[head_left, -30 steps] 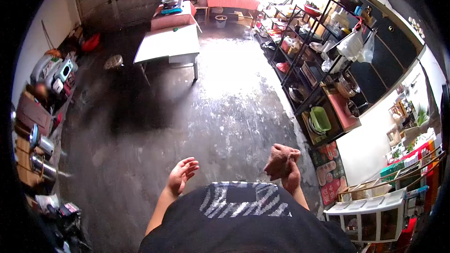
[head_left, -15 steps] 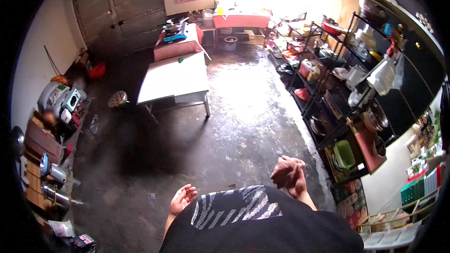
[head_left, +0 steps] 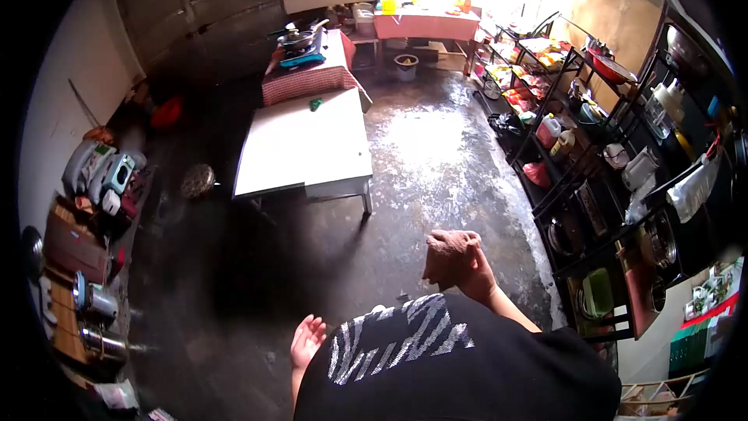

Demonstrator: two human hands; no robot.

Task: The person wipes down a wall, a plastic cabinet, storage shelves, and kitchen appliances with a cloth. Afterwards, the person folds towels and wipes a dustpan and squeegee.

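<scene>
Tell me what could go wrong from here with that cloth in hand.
The brown cloth sticks out well past the right hand, so it might slip free. The floor shines beside the white table; I can't tell whether it's wet, but footing could be slick.

One brown, crumpled cloth (head_left: 448, 256); one white, rectangular worktop (head_left: 300, 144); two red-clothed worktops (head_left: 312, 84); one round, patterned stool (head_left: 198, 181); one pale, round bucket (head_left: 406, 72); two cylindrical, silver metal pots (head_left: 102, 305) at lower left.
</scene>
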